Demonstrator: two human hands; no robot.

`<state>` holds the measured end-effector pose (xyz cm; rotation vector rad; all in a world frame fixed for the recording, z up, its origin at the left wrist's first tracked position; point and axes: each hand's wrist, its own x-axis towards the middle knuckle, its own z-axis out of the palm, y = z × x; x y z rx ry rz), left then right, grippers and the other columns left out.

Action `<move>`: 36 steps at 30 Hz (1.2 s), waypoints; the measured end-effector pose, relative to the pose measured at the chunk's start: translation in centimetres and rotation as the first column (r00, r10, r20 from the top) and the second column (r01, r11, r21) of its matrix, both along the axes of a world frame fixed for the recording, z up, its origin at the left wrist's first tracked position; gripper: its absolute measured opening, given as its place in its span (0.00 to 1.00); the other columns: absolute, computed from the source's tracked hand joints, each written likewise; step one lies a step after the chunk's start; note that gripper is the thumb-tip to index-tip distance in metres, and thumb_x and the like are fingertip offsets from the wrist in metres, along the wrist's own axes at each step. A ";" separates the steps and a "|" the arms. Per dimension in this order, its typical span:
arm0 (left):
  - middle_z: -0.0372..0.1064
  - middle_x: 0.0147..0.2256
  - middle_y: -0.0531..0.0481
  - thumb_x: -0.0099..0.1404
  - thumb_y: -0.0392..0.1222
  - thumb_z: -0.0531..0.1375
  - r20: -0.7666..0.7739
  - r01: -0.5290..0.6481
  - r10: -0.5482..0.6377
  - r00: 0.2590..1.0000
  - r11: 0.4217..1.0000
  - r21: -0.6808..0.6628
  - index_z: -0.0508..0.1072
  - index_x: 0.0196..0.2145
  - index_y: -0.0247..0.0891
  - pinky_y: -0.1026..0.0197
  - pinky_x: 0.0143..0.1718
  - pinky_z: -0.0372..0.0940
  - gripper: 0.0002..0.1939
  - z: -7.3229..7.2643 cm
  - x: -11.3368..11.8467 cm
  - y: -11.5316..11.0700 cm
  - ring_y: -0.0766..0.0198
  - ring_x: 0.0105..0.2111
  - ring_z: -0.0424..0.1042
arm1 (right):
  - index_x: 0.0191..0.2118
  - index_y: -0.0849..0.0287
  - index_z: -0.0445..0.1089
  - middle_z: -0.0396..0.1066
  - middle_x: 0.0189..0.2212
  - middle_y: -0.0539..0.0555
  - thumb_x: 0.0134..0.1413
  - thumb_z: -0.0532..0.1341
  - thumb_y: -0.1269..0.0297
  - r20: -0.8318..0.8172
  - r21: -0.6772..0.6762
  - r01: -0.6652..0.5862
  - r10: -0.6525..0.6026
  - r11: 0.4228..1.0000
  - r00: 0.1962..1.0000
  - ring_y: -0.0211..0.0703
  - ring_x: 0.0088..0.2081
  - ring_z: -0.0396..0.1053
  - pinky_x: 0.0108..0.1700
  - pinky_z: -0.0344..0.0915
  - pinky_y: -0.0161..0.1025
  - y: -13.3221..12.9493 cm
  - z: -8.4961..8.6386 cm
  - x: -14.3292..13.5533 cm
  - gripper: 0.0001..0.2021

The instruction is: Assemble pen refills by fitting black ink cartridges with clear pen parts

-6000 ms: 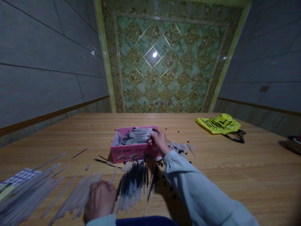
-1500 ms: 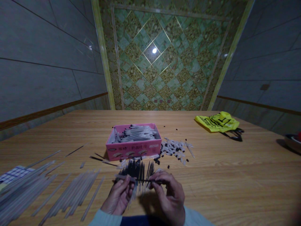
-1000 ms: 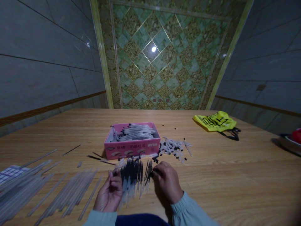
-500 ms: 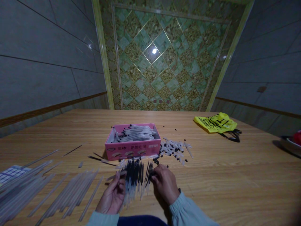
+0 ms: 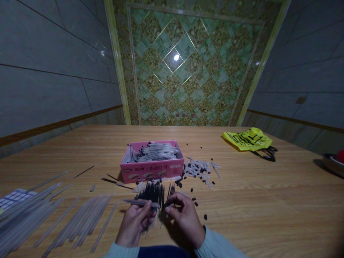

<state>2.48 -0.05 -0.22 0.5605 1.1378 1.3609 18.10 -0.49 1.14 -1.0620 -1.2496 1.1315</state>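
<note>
My left hand [image 5: 135, 222] is closed around a pale pen barrel [image 5: 135, 202], which lies almost level with its tapered tip to the left. Close to the barrel's right end, my right hand [image 5: 186, 216] has thumb and forefinger pinched together; a small dark piece seems to be between them, too hidden to name. Behind and between the hands is a row of thin black-and-clear pen refills [image 5: 153, 191]. Several small black plugs [image 5: 205, 217] lie to the right of my right hand.
Beyond the refills stands a pink box [image 5: 154, 172] holding many pens [image 5: 158, 152]. Small white and black pen parts [image 5: 197, 168] are heaped on its right. Clear tubes [image 5: 80, 222] cover the table's left front. A yellow bag [image 5: 247, 140] and a bowl [image 5: 333, 165] sit right.
My left hand has moved right and brought the barrel across in front of the refills. My right hand has come slightly down and left, uncovering black plugs on the table.
</note>
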 end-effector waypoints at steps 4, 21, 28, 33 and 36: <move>0.74 0.20 0.46 0.47 0.33 0.69 -0.004 0.006 -0.006 1.000 1.000 0.010 0.68 0.27 0.32 0.71 0.16 0.64 0.12 0.0 0.1 0.0 0.67 0.17 0.71 | 0.25 0.61 0.69 0.67 0.21 0.48 0.37 0.59 0.77 0.070 -0.011 -0.013 0.014 1.000 0.997 0.38 0.26 0.65 0.28 0.63 0.32 -0.2 0.2 -0.2 0.06; 0.70 0.16 0.49 0.44 0.51 0.68 -0.120 0.157 -0.148 0.982 0.985 0.073 0.66 0.26 0.34 0.73 0.14 0.50 0.20 -0.6 0.3 -0.2 0.72 0.13 0.64 | 0.24 0.61 0.69 0.65 0.21 0.48 0.41 0.57 0.76 0.212 0.076 0.006 -0.022 0.997 0.977 0.38 0.27 0.63 0.29 0.58 0.31 -0.1 -0.7 -0.3 0.05; 0.72 0.19 0.48 0.46 0.50 0.67 -0.233 0.173 -0.133 0.963 0.972 0.159 0.66 0.25 0.35 0.70 0.15 0.53 0.18 -0.8 0.6 -0.3 0.70 0.15 0.65 | 0.23 0.60 0.62 0.61 0.19 0.47 0.55 0.56 0.62 0.166 0.049 -0.055 0.046 0.997 0.985 0.36 0.24 0.60 0.25 0.55 0.31 0.3 -2.9 -0.3 0.12; 0.74 0.20 0.45 0.46 0.51 0.67 -0.247 0.170 -0.129 0.960 0.974 0.152 0.67 0.25 0.34 0.69 0.15 0.55 0.18 -0.5 0.7 -0.3 0.69 0.15 0.66 | 0.23 0.59 0.62 0.61 0.18 0.48 0.59 0.51 0.51 0.111 -0.003 -0.113 0.112 0.994 0.987 0.36 0.22 0.60 0.24 0.55 0.31 0.2 -3.0 -0.4 0.20; 0.73 0.19 0.46 0.46 0.48 0.68 -0.222 0.132 -0.097 0.970 0.980 0.149 0.68 0.26 0.34 0.68 0.17 0.58 0.17 -0.3 0.4 -0.2 0.67 0.17 0.68 | 0.30 0.59 0.64 0.64 0.23 0.48 0.54 0.58 0.51 0.101 0.052 -0.091 0.086 0.994 0.991 0.37 0.26 0.62 0.27 0.57 0.32 0.1 -2.4 -0.3 0.15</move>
